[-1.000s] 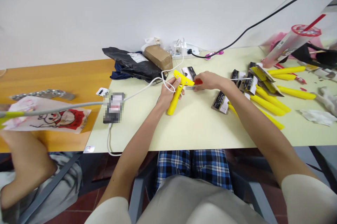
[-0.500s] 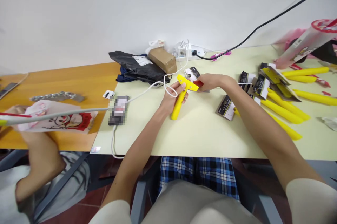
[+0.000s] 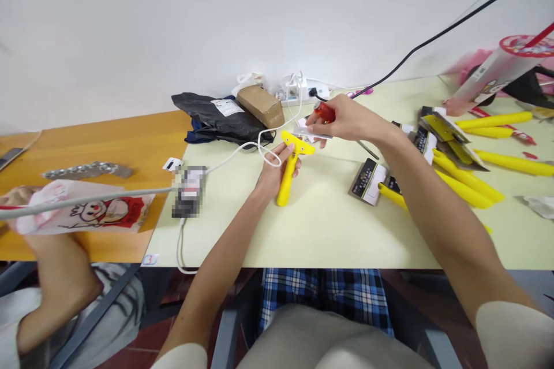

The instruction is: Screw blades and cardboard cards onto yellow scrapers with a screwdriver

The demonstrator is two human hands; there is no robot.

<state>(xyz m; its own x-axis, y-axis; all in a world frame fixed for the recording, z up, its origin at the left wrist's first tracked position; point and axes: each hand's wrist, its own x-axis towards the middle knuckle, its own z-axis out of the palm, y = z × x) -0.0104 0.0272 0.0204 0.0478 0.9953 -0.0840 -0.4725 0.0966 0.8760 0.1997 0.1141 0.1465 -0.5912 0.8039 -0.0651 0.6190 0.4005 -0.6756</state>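
One yellow scraper (image 3: 284, 185) seems part-done, clamped in the left hand (image 3: 270, 178) above the table (image 3: 320, 236), while the right hand (image 3: 348, 118) clasps a red-handled screwdriver (image 3: 325, 112) and a thin plate (image 3: 319, 134), seemingly unattached, with more yellow-handled scrapers (image 3: 470, 189) lying to the right.

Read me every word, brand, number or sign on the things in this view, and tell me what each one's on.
No text can be read for certain.
Black-and-white card by the right forearm: rows of characters, too small.
White label on the black bag: blurred.
Dark box on the white cable: pixelated.
Table-corner sticker: too small.
Yellow tool in the left hand: no legible lettering.
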